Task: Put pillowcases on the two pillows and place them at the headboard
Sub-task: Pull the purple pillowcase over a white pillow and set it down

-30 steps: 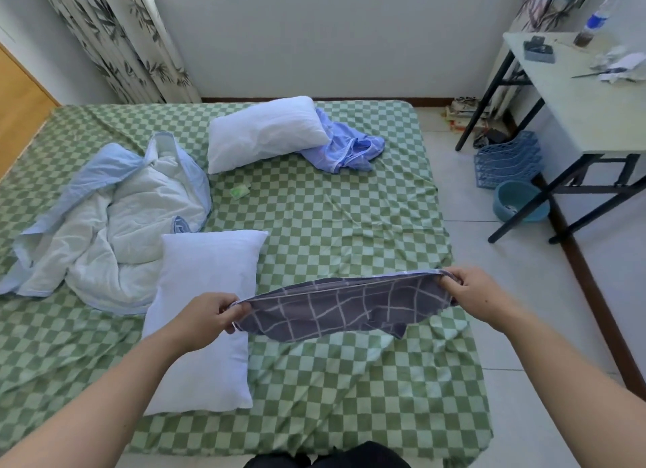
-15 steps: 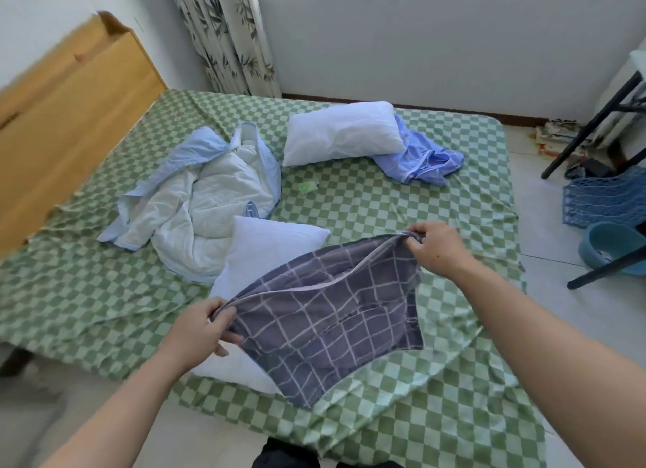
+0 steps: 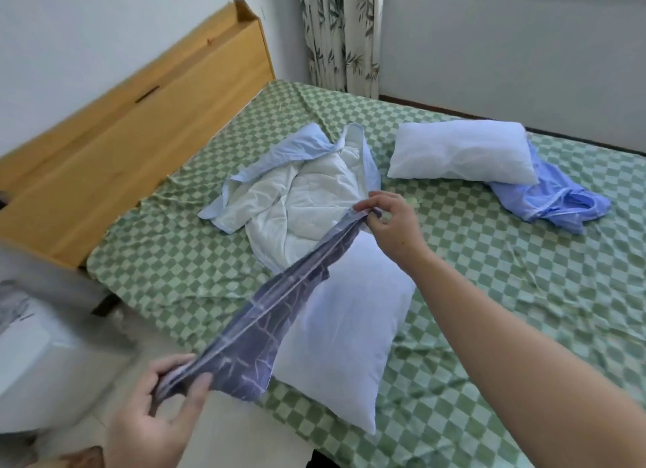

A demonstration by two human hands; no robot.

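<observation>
Two bare white pillows are seen on the bed [image 3: 507, 258] in the head view, which is covered by a green-and-white checked sheet. The nearer pillow [image 3: 346, 338] lies close to the near edge of the bed, tilted, with one corner pointing toward the viewer. The farther pillow [image 3: 461, 151] lies toward the far right, and its right end rests on a crumpled blue pillowcase [image 3: 552, 202]. A dark grey checked pillowcase [image 3: 269, 314] is held stretched into a taut, narrow band running from near left to far right, partly over the left side of the nearer pillow. Its near end is pinched by the left hand [image 3: 157, 411], with thumb and fingers closed on the fabric edge, just off the bed's near edge. Its far end is pinched by the right hand [image 3: 388, 223], with fingers curled round the cloth, above the far end of the nearer pillow. A rumpled pale blue and white quilt [image 3: 300, 191] lies on the sheet just beyond the right hand. The wooden headboard [image 3: 140, 118] stands along the left side of the bed, well apart from both pillows. A patterned curtain [image 3: 339, 34] hangs at the far wall. At the near left, a blurred white object is seen beside the bed; what it is cannot be told.
</observation>
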